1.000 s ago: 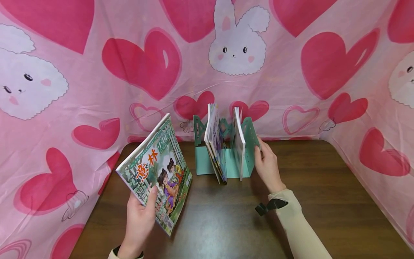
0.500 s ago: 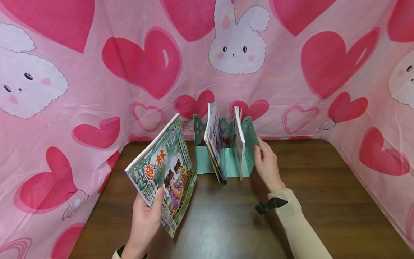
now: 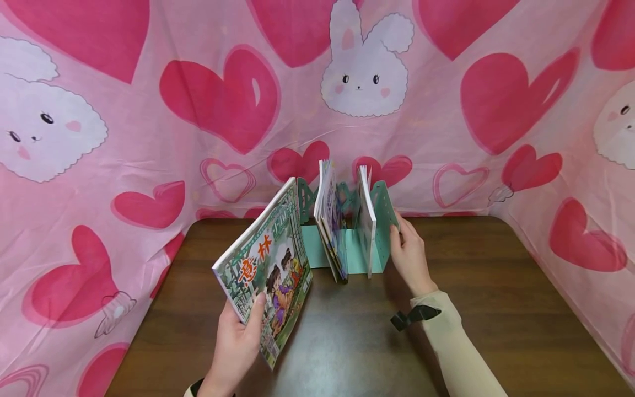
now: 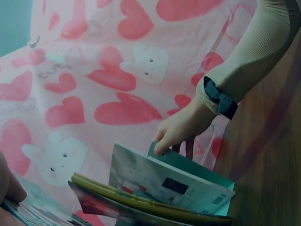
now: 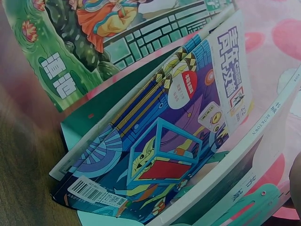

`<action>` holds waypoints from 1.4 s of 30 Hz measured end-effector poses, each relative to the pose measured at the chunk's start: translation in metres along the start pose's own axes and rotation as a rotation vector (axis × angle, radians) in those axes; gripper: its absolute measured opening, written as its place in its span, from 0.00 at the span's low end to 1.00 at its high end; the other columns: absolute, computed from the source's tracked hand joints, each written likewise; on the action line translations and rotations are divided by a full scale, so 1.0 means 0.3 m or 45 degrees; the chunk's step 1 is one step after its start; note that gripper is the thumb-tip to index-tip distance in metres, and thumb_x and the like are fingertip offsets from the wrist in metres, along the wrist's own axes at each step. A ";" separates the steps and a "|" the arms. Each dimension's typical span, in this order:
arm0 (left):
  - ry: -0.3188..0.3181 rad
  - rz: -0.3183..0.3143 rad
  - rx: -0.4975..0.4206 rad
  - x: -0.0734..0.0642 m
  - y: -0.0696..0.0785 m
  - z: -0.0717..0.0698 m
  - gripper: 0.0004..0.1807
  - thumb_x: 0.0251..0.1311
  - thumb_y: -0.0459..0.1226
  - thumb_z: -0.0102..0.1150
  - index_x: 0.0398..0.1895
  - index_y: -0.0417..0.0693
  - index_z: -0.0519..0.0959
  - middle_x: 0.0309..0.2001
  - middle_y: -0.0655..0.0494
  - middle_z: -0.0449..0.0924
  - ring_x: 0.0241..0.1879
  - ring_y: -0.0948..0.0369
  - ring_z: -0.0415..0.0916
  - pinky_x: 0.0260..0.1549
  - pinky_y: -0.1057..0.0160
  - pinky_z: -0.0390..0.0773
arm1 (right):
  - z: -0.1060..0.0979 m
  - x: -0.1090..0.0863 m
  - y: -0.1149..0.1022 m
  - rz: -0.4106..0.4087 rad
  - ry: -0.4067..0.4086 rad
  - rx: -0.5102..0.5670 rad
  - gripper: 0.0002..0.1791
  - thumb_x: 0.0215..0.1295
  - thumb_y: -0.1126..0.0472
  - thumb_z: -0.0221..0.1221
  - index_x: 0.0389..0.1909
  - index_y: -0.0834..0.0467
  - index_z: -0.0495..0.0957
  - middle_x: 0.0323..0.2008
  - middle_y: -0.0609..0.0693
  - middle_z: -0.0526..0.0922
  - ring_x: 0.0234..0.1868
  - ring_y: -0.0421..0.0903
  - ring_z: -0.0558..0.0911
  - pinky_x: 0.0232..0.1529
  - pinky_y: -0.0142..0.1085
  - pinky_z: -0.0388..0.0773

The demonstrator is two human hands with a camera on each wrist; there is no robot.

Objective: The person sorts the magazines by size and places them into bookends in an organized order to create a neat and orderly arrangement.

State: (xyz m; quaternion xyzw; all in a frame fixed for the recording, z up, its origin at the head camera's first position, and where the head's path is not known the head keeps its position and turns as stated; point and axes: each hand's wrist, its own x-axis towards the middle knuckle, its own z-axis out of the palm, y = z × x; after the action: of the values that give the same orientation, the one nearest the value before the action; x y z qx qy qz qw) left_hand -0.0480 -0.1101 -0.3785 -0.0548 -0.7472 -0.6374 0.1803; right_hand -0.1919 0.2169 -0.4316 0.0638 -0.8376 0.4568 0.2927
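My left hand (image 3: 237, 339) holds a magazine (image 3: 273, 270) by its lower left edge, thumb across the illustrated green cover. The magazine is tilted, its far upper corner overlapping the left end of a teal book rack (image 3: 311, 248) in the head view. My right hand (image 3: 412, 256) grips the rack's right end plate, thumb on the near side. Inside the rack, several magazines (image 3: 331, 220) lean in the middle; the outer one (image 5: 160, 150) shows a blue and purple cover in the right wrist view. A thin white magazine (image 3: 367, 226) leans by the right plate.
The rack stands near the back of a dark wooden table (image 3: 476, 309). Behind it and along both sides hangs a pink cloth (image 3: 223, 127) printed with hearts and rabbits. A dark strap (image 3: 416, 316) circles my right wrist.
My left hand has carried the magazine rightward, so its far corner now overlaps the rack's left end. My right hand stays at the rack's right plate.
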 end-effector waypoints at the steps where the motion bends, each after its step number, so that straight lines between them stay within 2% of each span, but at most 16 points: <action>1: -0.005 -0.001 -0.003 -0.001 0.000 0.004 0.24 0.73 0.23 0.52 0.71 0.30 0.68 0.65 0.38 0.79 0.59 0.69 0.79 0.57 0.71 0.77 | 0.000 0.000 0.000 0.000 -0.001 0.003 0.25 0.77 0.68 0.54 0.73 0.63 0.72 0.63 0.65 0.79 0.57 0.61 0.83 0.55 0.59 0.81; 6: -0.035 0.009 -0.030 0.001 -0.002 0.029 0.24 0.74 0.24 0.51 0.72 0.31 0.68 0.66 0.39 0.78 0.60 0.68 0.79 0.56 0.70 0.78 | -0.002 -0.001 0.005 0.001 -0.002 0.004 0.25 0.77 0.68 0.54 0.73 0.63 0.72 0.63 0.65 0.79 0.56 0.61 0.83 0.53 0.59 0.82; 11: -0.061 0.061 -0.091 0.012 -0.006 0.062 0.25 0.73 0.23 0.50 0.73 0.31 0.67 0.67 0.38 0.76 0.62 0.65 0.78 0.57 0.67 0.78 | -0.004 -0.003 0.007 0.006 0.000 0.006 0.25 0.77 0.69 0.55 0.73 0.63 0.72 0.62 0.65 0.80 0.53 0.60 0.84 0.51 0.57 0.83; 17: -0.080 0.137 -0.139 0.032 -0.013 0.106 0.23 0.75 0.24 0.48 0.72 0.32 0.67 0.65 0.36 0.77 0.61 0.50 0.80 0.55 0.62 0.81 | -0.002 -0.004 0.011 -0.001 -0.001 0.004 0.25 0.77 0.69 0.55 0.73 0.63 0.72 0.62 0.65 0.80 0.52 0.60 0.84 0.50 0.58 0.83; 21: -0.068 0.208 -0.118 0.053 -0.028 0.140 0.23 0.75 0.24 0.48 0.72 0.33 0.67 0.65 0.36 0.78 0.62 0.44 0.78 0.57 0.62 0.80 | -0.002 -0.003 0.011 -0.004 0.001 0.006 0.25 0.77 0.69 0.55 0.73 0.63 0.72 0.62 0.65 0.80 0.52 0.60 0.84 0.50 0.57 0.83; 25: -0.043 0.294 -0.090 0.084 -0.049 0.174 0.26 0.75 0.23 0.47 0.74 0.35 0.66 0.68 0.36 0.75 0.65 0.43 0.75 0.60 0.66 0.77 | -0.002 -0.002 0.010 -0.004 0.002 0.007 0.25 0.77 0.69 0.55 0.73 0.63 0.72 0.62 0.65 0.80 0.53 0.60 0.84 0.52 0.57 0.83; 28: -0.005 0.307 -0.073 0.104 -0.064 0.195 0.26 0.75 0.24 0.47 0.74 0.36 0.66 0.68 0.37 0.75 0.64 0.43 0.76 0.59 0.67 0.77 | -0.001 -0.002 0.010 -0.002 -0.007 0.008 0.25 0.77 0.68 0.55 0.73 0.63 0.72 0.63 0.65 0.80 0.55 0.60 0.84 0.53 0.57 0.82; 32: 0.014 0.286 -0.082 0.128 -0.076 0.217 0.27 0.76 0.25 0.47 0.76 0.39 0.64 0.70 0.40 0.74 0.66 0.45 0.75 0.60 0.55 0.78 | 0.000 -0.001 0.010 -0.006 -0.009 0.010 0.25 0.77 0.68 0.55 0.73 0.63 0.72 0.63 0.65 0.80 0.54 0.60 0.84 0.52 0.58 0.82; 36: 0.019 0.313 -0.070 0.157 -0.091 0.242 0.29 0.76 0.24 0.47 0.78 0.41 0.62 0.72 0.42 0.72 0.68 0.46 0.72 0.62 0.43 0.75 | -0.001 0.000 0.010 -0.014 0.000 0.005 0.25 0.77 0.69 0.55 0.73 0.63 0.72 0.62 0.65 0.80 0.54 0.60 0.84 0.53 0.58 0.82; 42: 0.043 0.362 -0.030 0.195 -0.123 0.287 0.30 0.75 0.23 0.47 0.79 0.42 0.62 0.72 0.42 0.71 0.68 0.46 0.73 0.60 0.41 0.77 | 0.001 0.001 0.007 -0.015 -0.004 0.003 0.25 0.77 0.69 0.55 0.73 0.64 0.72 0.63 0.65 0.80 0.54 0.60 0.83 0.53 0.58 0.82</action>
State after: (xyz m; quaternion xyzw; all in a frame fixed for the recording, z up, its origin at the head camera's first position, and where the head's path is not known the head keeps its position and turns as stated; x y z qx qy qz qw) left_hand -0.1310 -0.0417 -0.4038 -0.1512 -0.7212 -0.6150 0.2806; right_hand -0.1930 0.2180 -0.4332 0.0699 -0.8371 0.4558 0.2942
